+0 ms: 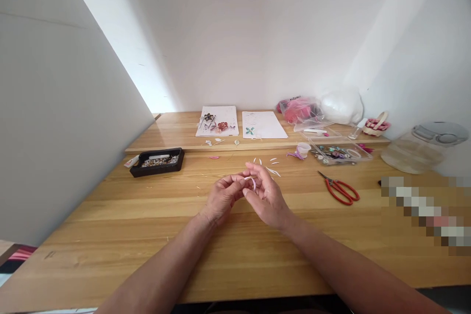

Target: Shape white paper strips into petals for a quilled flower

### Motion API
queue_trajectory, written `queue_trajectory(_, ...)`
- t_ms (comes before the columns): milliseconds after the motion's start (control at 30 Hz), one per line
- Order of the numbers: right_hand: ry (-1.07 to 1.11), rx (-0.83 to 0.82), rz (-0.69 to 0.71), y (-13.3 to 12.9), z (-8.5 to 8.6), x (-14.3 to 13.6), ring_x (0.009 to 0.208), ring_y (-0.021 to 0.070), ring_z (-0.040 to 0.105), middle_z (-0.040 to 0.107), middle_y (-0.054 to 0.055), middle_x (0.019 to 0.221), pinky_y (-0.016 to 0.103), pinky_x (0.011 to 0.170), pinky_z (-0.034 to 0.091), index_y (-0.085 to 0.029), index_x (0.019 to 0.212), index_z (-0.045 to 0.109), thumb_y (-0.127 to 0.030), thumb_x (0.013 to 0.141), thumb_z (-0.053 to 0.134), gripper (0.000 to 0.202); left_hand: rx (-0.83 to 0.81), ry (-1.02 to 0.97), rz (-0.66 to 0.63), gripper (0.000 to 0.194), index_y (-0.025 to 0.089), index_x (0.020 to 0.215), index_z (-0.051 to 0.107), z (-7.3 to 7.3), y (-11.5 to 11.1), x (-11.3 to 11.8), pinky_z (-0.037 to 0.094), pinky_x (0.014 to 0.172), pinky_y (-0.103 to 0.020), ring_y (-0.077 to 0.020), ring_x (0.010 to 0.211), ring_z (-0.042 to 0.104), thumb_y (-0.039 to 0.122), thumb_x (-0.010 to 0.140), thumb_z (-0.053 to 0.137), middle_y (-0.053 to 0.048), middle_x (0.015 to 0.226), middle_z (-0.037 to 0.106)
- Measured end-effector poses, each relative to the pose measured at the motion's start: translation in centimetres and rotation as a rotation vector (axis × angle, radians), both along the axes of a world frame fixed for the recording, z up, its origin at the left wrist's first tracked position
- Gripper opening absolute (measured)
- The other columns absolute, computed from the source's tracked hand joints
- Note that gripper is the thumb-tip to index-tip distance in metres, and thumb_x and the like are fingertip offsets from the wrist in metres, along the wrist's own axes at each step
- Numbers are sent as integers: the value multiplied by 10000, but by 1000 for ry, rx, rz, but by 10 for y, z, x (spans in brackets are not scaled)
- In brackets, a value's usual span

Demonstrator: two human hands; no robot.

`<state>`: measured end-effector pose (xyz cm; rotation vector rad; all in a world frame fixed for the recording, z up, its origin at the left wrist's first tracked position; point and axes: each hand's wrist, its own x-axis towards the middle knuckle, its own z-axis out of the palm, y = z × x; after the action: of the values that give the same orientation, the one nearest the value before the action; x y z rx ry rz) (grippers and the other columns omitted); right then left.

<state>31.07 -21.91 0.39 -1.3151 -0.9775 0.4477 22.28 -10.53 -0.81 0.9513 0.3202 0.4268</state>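
My left hand (pixel 223 197) is closed, with thumb and forefinger pinching a thin, curved white-and-lilac strip (pixel 253 184) above the table. My right hand (pixel 269 201) curls around the strip's other side, its thumb and forefinger apart; the strip lies against or close to its inner fingers, which are partly hidden. Just beyond my hands, several slender white petal-shaped pieces (pixel 273 171) lie loose on the wood. A small pink piece (pixel 214 158) rests farther left. Red-handled pliers or scissors (pixel 340 190) lie to the right of my right hand.
A black tray (pixel 136 171) of small beads sits at left. On the raised back ledge are two paper sheets (pixel 263 120) with flower pieces. To the right stand a white spool (pixel 303 149), a clear parts box (pixel 362 157), plastic bags (pixel 340 105), a small basket (pixel 376 126) and a large clear jar (pixel 408 152).
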Motion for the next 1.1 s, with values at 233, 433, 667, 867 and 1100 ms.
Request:
queue_trajectory(233,-2,-21,-24,1,-2,-1,1013,208,679,604,97,1202,359,826,595,-275,1311,502,-167,823,634,517,-23,18,25,284,139,743,684,1,-3,1,520,765,-284,-132,729,642,355,698,865,-39,783,709)
queue_trajectory(433,26,16,-33,2,-1,-4,1024,210,672,616,95,1181,381,879,587,-263,1276,516,-164,811,650,494,-38,2,30,291,129,758,692,2,-1,2,512,762,-269,-128,741,646,344,687,875,-49,804,717)
queue_trajectory(667,4,8,-94,4,-3,-5,939,199,675,649,78,1097,360,826,570,-247,1206,544,-183,814,648,411,-55,12,44,290,132,764,697,1,-5,1,527,820,-299,-144,782,659,338,677,882,-47,828,715)
queue_trajectory(867,95,0,-103,6,-2,-4,862,187,679,680,43,981,345,786,562,-240,1041,567,-259,803,693,270,-8,18,47,283,138,764,710,1,-8,2,520,833,-318,-170,839,662,362,689,866,-70,910,731)
queue_trajectory(1100,172,-10,-149,8,-7,-1,690,164,616,672,23,796,275,558,489,-226,829,603,-431,854,683,222,165,69,124,239,156,731,742,-4,-3,3,366,584,-218,-82,651,520,376,710,832,-50,900,732)
